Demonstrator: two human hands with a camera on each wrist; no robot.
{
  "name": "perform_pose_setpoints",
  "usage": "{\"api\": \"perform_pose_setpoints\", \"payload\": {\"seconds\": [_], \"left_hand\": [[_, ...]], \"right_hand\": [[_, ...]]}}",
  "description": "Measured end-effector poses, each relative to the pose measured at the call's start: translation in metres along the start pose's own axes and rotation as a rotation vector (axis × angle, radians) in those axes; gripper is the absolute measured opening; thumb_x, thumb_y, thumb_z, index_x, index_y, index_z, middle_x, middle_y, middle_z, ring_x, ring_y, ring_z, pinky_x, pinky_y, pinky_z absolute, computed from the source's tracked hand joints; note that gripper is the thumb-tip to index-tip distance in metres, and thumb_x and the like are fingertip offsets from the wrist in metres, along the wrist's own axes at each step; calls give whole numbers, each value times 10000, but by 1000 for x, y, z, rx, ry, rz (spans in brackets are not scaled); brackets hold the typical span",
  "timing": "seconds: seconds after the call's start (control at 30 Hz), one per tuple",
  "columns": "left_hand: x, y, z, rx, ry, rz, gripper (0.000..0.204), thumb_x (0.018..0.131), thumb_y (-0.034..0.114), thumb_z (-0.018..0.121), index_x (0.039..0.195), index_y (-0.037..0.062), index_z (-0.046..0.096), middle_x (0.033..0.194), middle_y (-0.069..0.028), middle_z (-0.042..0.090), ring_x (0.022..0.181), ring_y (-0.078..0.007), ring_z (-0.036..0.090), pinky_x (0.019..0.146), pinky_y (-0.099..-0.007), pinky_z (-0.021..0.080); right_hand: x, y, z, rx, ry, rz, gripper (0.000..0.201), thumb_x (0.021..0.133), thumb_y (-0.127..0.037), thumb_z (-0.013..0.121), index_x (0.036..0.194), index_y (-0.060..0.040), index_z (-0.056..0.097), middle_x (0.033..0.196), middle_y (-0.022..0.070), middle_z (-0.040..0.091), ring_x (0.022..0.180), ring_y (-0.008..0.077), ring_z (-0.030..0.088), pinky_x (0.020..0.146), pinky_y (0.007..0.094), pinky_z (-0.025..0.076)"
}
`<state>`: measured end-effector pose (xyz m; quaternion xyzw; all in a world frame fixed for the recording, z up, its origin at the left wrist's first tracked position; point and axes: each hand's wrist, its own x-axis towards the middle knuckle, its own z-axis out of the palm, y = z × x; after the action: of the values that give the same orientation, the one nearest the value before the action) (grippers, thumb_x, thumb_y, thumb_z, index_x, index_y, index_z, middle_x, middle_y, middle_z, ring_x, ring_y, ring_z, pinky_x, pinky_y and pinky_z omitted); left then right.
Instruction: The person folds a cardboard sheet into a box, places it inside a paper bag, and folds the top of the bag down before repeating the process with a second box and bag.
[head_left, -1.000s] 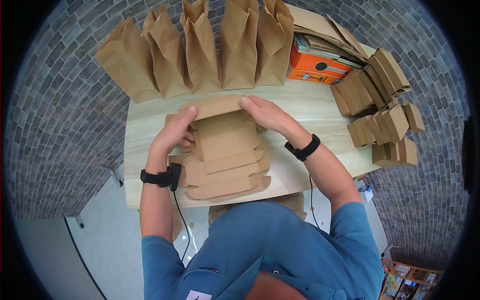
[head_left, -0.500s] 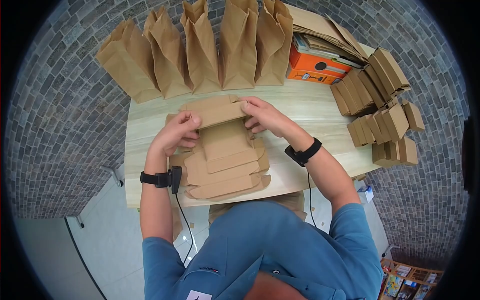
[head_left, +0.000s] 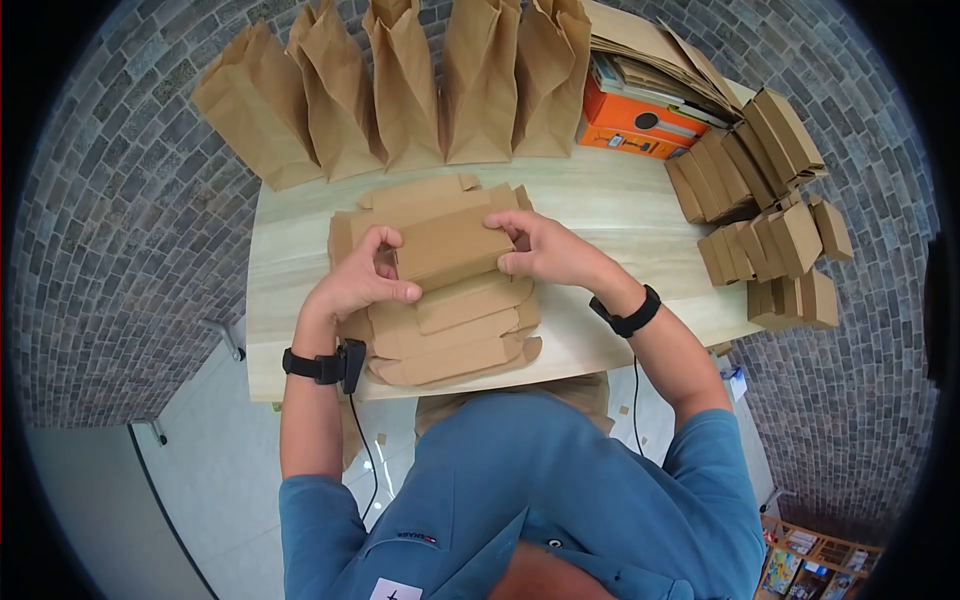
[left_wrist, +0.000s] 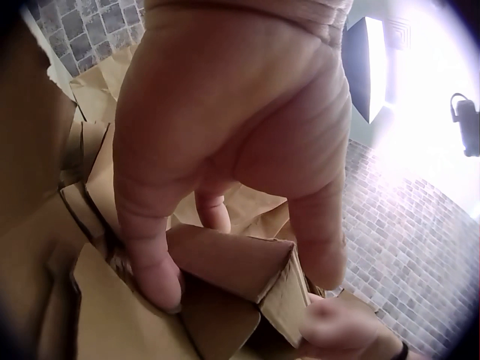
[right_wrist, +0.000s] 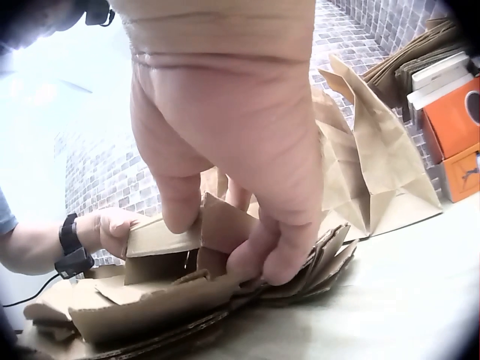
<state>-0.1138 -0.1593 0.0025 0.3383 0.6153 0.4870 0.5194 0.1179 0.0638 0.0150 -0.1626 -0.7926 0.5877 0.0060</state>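
A part-folded brown cardboard box [head_left: 450, 245] lies on a stack of flat cardboard blanks [head_left: 450, 355]. My left hand [head_left: 362, 275] grips its left end, thumb at the near edge and fingers at the far side. At the right end my right hand [head_left: 545, 250] holds it the same way, thumb near and fingers beyond. In the left wrist view the box [left_wrist: 232, 262] stands between thumb and fingers of the left hand [left_wrist: 232, 135]. The right wrist view has the right hand [right_wrist: 232, 150] over the box's open end flaps [right_wrist: 161, 236].
Several upright paper bags [head_left: 405, 95] line the table's back edge. Right of them are orange boxes [head_left: 640, 125] with flat cardboard on top. Small folded boxes [head_left: 790, 240] stand in groups along the right side of the pale table [head_left: 630, 210].
The raised flap has folded over toward the body, forming a closed-looking box shape. Both hands have come nearer, their thumbs now at the near edge.
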Motion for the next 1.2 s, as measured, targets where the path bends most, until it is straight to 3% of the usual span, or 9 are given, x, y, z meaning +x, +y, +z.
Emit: {"api": "perform_pose_setpoints", "payload": {"seconds": [0.17, 0.27, 0.33, 0.43, 0.57, 0.73, 0.83, 0.93, 1.2], "left_hand": [[-10, 26, 13, 243, -11, -68, 862, 609, 167, 972, 1278, 64, 437, 1049, -65, 604, 786, -105, 584, 750, -239, 480], [-13, 29, 22, 456, 54, -42, 1024, 561, 140, 966, 1409, 5, 408, 1183, -133, 590, 922, -200, 625, 848, -299, 514], [-11, 19, 24, 672, 137, 216, 1149, 533, 108, 935, 1502, -31, 334, 1301, -202, 537, 1145, -309, 578, 997, -364, 486], [-12, 15, 28, 698, 184, 227, 1122, 557, 78, 888, 1511, -49, 310, 1370, -253, 493, 1302, -368, 474, 1092, -387, 426], [-10, 12, 33, 713, 213, 234, 1087, 589, 92, 862, 1508, -60, 300, 1411, -240, 458, 1288, -344, 491, 1042, -366, 470], [-14, 8, 37, 581, 263, 266, 1078, 645, 104, 855, 1526, -57, 255, 1421, -204, 416, 1039, -244, 574, 853, -317, 536], [-18, 10, 39, 312, 251, 192, 1069, 678, 96, 866, 1542, -27, 248, 1375, -185, 438, 904, -179, 601, 784, -296, 546], [-17, 8, 36, 173, 303, 26, 934, 734, 76, 854, 1490, 4, 311, 1291, -149, 487, 869, -135, 627, 732, -265, 554], [-9, -11, 35, -66, 297, 208, 684, 786, -15, 791, 1330, 42, 380, 1175, -102, 570, 959, -132, 644, 769, -279, 575]], "right_hand": [[-7, -15, 6, -157, 32, 11, 489, 843, 7, 711, 1291, -1, 514, 1120, 104, 633, 1012, 174, 622, 903, 315, 512], [-9, -10, 10, -252, 25, 36, 428, 810, -2, 727, 1181, -18, 515, 1048, 107, 625, 954, 197, 621, 859, 324, 513], [-11, -7, 15, -416, 82, -56, 414, 792, -27, 738, 1138, -22, 512, 995, 124, 618, 914, 239, 620, 844, 344, 514], [-15, -14, 15, -473, 97, -6, 481, 789, -71, 748, 1204, -20, 510, 1001, 149, 629, 935, 284, 632, 856, 370, 518], [-15, -13, 20, -588, 137, -60, 564, 785, -101, 756, 1281, -25, 497, 1057, 181, 651, 970, 326, 652, 857, 391, 523], [-19, -13, 26, -738, 360, -254, 652, 776, -92, 766, 1356, -40, 473, 1139, 210, 660, 992, 392, 659, 877, 436, 529], [-21, -18, 24, -516, 391, -228, 643, 782, -66, 752, 1362, -34, 476, 1159, 190, 656, 994, 366, 668, 922, 430, 520], [-17, -10, 27, -365, 470, -301, 612, 788, -37, 730, 1353, -38, 495, 1227, 166, 627, 1081, 322, 643, 949, 404, 514], [-13, -41, 22, -350, 449, -555, 608, 804, -5, 708, 1371, -51, 492, 1400, 152, 497, 1286, 290, 523, 918, 355, 533]]}}
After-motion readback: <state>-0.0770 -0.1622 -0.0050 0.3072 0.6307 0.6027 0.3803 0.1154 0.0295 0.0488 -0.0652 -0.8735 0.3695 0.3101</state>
